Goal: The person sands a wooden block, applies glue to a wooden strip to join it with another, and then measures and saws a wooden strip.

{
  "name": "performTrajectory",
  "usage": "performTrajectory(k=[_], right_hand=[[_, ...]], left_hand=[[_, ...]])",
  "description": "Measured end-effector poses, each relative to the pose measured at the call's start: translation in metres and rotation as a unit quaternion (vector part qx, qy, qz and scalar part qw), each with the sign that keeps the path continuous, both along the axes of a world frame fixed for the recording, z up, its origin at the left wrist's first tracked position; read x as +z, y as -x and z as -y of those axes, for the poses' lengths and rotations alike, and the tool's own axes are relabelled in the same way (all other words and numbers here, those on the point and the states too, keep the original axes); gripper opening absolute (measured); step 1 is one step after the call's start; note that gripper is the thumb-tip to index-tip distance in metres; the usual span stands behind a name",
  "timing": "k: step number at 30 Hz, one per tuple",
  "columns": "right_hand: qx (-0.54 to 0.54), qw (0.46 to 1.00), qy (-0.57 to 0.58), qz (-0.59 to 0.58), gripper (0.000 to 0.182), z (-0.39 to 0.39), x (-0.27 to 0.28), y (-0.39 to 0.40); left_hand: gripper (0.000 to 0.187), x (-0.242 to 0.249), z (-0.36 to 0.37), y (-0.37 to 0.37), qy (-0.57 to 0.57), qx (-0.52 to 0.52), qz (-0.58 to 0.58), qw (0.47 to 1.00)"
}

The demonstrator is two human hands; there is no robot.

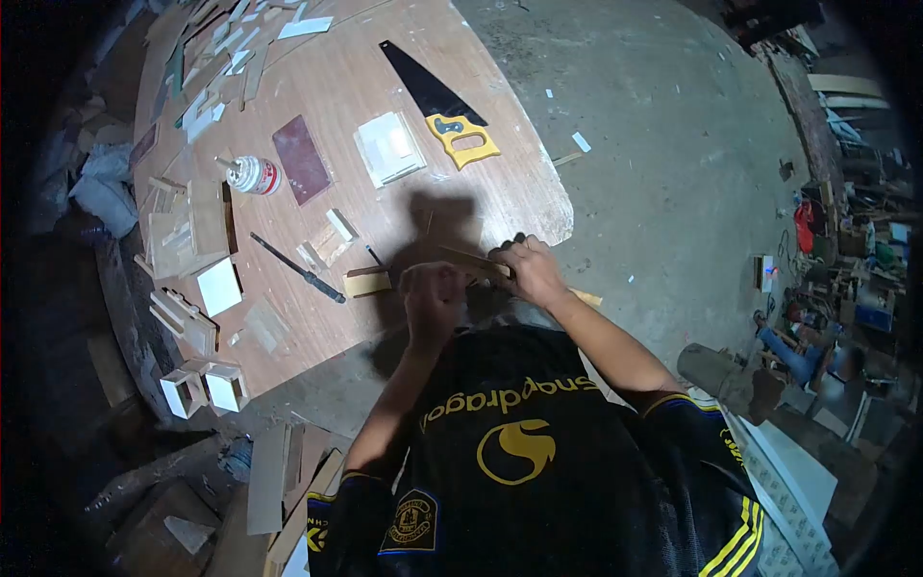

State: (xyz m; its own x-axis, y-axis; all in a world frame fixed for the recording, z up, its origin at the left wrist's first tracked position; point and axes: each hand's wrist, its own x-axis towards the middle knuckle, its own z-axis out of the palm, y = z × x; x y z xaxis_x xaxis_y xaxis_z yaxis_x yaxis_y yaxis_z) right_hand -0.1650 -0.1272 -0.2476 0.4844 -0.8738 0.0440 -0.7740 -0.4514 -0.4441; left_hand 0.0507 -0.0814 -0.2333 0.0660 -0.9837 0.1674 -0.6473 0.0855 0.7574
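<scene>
My right hand (531, 269) is closed around a thin wooden strip (478, 261), which sticks out to the left over the table's near edge. Close beside it, my left hand (433, 293) is curled, partly in shadow; whatever its fingers grip is hidden. A small wooden block (366, 282) lies just left of that hand. Farther left, a dark rod-like tool with a thick handle (325, 287) rests on the tabletop. Small wooden pieces (339, 227) lie above it.
On the wooden table (385, 106) are a yellow-handled handsaw (463, 139), stacked pale plates (389, 147), a reddish-brown plate (302, 160), a white container (254, 175) and wooden assemblies (192, 231). Scraps (226, 62) cover the far left. Clutter (846, 317) lines the right side of the concrete floor (663, 163).
</scene>
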Motion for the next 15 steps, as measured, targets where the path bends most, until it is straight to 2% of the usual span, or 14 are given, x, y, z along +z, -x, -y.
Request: performTrajectory(k=[1,3,4,7,8,10,12,14,15], right_hand=[[0.01,1.0,0.007,-0.006,0.027,0.0,0.007,0.003],[0.018,1.0,0.021,-0.011,0.028,0.002,0.023,0.007],[0.04,0.999,0.035,-0.009,0.028,0.004,0.033,0.009],[0.072,0.994,0.081,0.001,0.029,0.012,0.069,0.014],[0.085,0.991,0.105,0.008,0.029,0.015,0.083,0.016],[0.093,0.99,0.102,0.015,0.028,0.02,0.106,0.023],[0.104,0.989,0.099,0.025,0.028,0.022,0.129,0.028],[0.02,0.996,0.013,0.087,0.025,0.021,0.149,0.032],[0.016,0.996,0.02,0.088,0.025,0.022,0.154,0.034]], left_hand=[[0.026,0.019,0.008,0.002,0.005,-0.005,0.0,1.0],[0.029,0.05,0.026,0.006,0.069,-0.212,0.077,0.972],[0.029,0.055,0.032,0.007,0.077,-0.214,0.08,0.97],[0.037,0.069,0.049,0.011,0.099,-0.305,0.183,0.929],[0.037,0.069,0.054,0.011,0.11,-0.31,0.184,0.926],[0.039,0.068,0.062,0.013,0.055,-0.342,0.126,0.929],[0.035,0.103,0.063,0.019,0.074,-0.339,0.114,0.931],[0.038,0.122,0.064,0.024,-0.117,-0.316,0.042,0.94],[0.04,0.13,0.066,0.024,-0.149,-0.307,0.014,0.94]])
